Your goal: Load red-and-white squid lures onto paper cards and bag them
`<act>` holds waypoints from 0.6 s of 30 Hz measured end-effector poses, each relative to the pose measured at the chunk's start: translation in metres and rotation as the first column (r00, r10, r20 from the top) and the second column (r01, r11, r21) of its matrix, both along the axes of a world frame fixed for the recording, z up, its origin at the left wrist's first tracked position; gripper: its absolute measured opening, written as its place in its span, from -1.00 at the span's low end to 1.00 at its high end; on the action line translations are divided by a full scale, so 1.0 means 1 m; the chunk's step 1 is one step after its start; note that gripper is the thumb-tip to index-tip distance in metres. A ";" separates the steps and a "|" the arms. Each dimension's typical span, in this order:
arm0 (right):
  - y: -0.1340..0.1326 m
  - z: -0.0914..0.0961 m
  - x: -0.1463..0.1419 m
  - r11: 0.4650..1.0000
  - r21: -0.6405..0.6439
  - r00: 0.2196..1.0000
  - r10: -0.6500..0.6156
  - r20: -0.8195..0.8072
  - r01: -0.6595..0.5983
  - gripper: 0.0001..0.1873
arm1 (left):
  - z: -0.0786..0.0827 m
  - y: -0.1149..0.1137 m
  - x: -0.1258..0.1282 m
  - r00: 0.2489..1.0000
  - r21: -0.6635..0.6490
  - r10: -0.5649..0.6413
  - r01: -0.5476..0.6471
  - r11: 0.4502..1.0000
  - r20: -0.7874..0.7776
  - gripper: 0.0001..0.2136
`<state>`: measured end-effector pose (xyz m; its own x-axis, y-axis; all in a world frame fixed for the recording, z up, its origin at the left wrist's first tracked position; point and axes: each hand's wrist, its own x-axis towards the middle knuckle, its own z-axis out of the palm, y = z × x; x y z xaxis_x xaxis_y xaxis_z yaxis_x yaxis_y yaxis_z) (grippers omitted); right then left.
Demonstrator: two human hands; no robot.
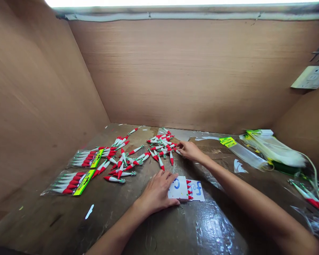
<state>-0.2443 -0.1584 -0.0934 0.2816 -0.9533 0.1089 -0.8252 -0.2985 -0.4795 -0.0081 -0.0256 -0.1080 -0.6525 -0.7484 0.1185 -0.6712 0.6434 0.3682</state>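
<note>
My left hand (159, 191) is closed around the left end of a small white box (177, 189) with a blue letter on top, lying on the table. Red tips of several squid-jig lures stick out of its right end, above a white card (199, 191) with blue writing. At the right edge of a loose pile of red-and-white lures (162, 147), my right hand (190, 150) pinches one lure (177, 151) with its fingertips. More loose lures (122, 159) are scattered to the left of that pile.
Two filled lure packs with yellow-green labels (83, 182) lie at the left. On the right are an empty clear bag (247, 156), a stack of bags (276, 150) and more lures (308, 194). Wooden panels (188, 71) enclose the back and sides; a socket (311, 77) is on the right.
</note>
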 end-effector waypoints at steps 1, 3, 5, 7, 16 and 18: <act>-0.010 -0.003 0.009 1.000 0.020 1.000 -0.005 -0.018 0.006 -0.74 | 0.000 0.000 0.000 1.000 0.001 0.004 -0.004 1.000 -0.001 -0.12; -0.023 -0.007 0.021 0.998 0.059 0.999 -0.021 -0.049 0.024 -0.69 | 0.001 0.000 0.000 1.000 0.007 0.005 -0.005 1.000 -0.005 -0.13; -0.028 -0.005 0.022 0.993 0.112 0.997 -0.038 -0.066 0.046 -0.63 | 0.002 0.001 0.000 1.000 0.010 0.000 0.001 1.000 -0.010 -0.13; -0.026 0.003 0.011 0.977 0.212 0.998 -0.024 -0.057 0.036 -0.58 | 0.003 0.001 0.000 1.000 0.012 -0.006 0.006 1.000 -0.011 -0.12; 0.058 0.027 -0.088 0.901 0.371 0.799 -0.046 0.600 -0.226 -0.63 | -0.001 0.000 0.001 0.999 0.029 -0.012 0.013 0.999 -0.052 -0.13; 0.084 0.016 -0.099 0.913 0.378 0.820 -0.096 0.564 -0.153 -0.59 | 0.000 -0.001 0.001 0.998 0.040 -0.018 0.021 0.999 -0.062 -0.15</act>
<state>-0.3436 -0.0742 -0.0779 0.3171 -0.9405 -0.1217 -0.3667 -0.0032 -0.9303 -0.0074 -0.0264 -0.1081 -0.6594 -0.7406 0.1291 -0.6337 0.6400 0.4345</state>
